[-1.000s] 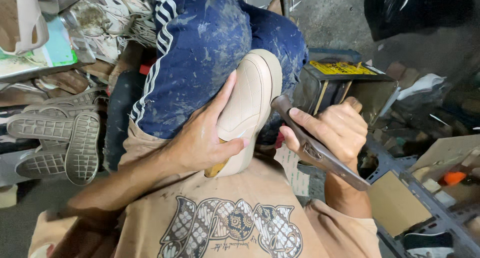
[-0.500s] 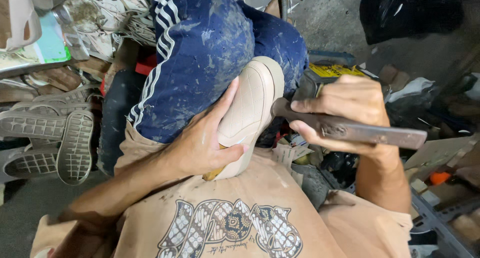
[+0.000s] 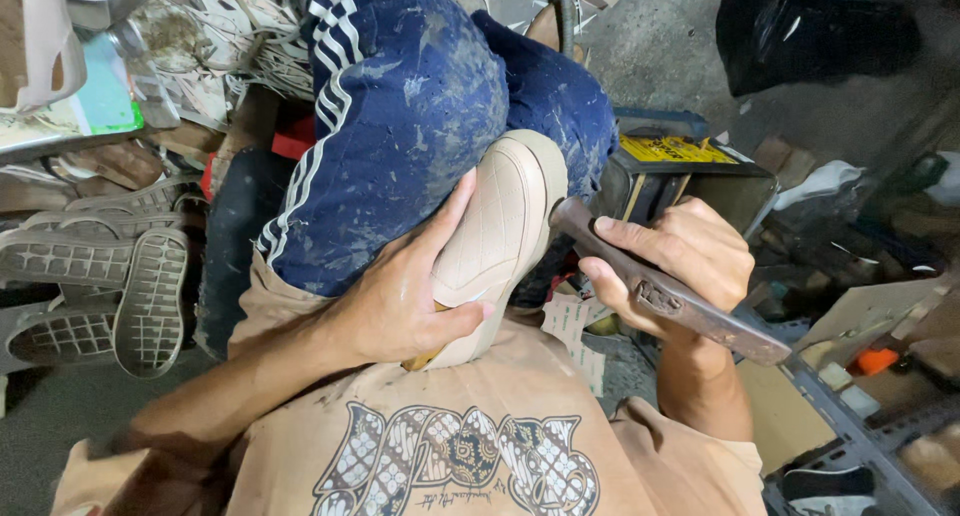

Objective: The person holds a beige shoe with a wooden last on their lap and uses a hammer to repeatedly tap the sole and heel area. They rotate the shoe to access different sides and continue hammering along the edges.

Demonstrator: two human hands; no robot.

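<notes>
Right hand (image 3: 675, 266) has dropped back from half a sec ago: the tool's handle was raised near level then, now it slants down-right, and its head sits close to or against the shoe's edge.

Left hand (image 3: 400, 301) is wrapped on the beige shoe (image 3: 495, 241), thumb along the lower side, fingers spread up over the quilted upper. Shoe is propped toe-up against the person's knee in blue paint-flecked trousers (image 3: 400, 126), heel down near the lap. Right hand is closed tight round the rusty metal hammer-like tool (image 3: 670, 301).

Handling, as a guess: shoe looks light, upper soft w/ some give, sole edge stiffer; best held across the mid-body w/ the knee as backing, as now. Tool looks heavy, rough, not slippery.

Other diffs: left hand and shoe barely shifted. Grey soles (image 3: 150, 296) lie on the floor at left, a dark box w/ yellow top (image 3: 690, 161) sits behind the right hand.
</notes>
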